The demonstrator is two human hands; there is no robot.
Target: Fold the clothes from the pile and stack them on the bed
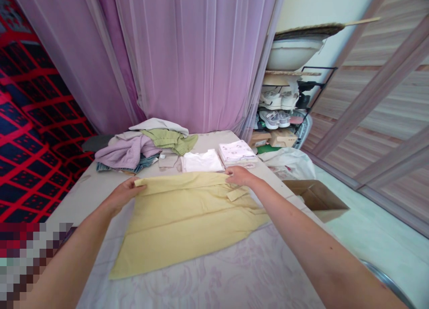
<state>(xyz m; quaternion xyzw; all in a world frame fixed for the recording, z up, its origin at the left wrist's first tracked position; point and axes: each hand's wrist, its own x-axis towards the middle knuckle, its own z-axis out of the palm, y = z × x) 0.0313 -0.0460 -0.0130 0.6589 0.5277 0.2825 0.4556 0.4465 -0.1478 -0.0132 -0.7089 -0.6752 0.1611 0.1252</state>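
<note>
The yellow garment (191, 219) lies spread flat on the bed (234, 273), its far edge turned over into a narrow band. The left hand (125, 193) pinches the left end of that band, fingers closed on the cloth; the right hand (238, 175) closes on the right end the same way, beside a small flap of fabric. It looks like the middle of a fold, with the far edge gripped at both corners. The next move seems to call for both hands moving together so the edge stays straight and the cloth stays smooth. Farther off sit a folded white stack (202, 160), a patterned stack (236, 152) and a loose heap of clothes (140, 148).
</note>
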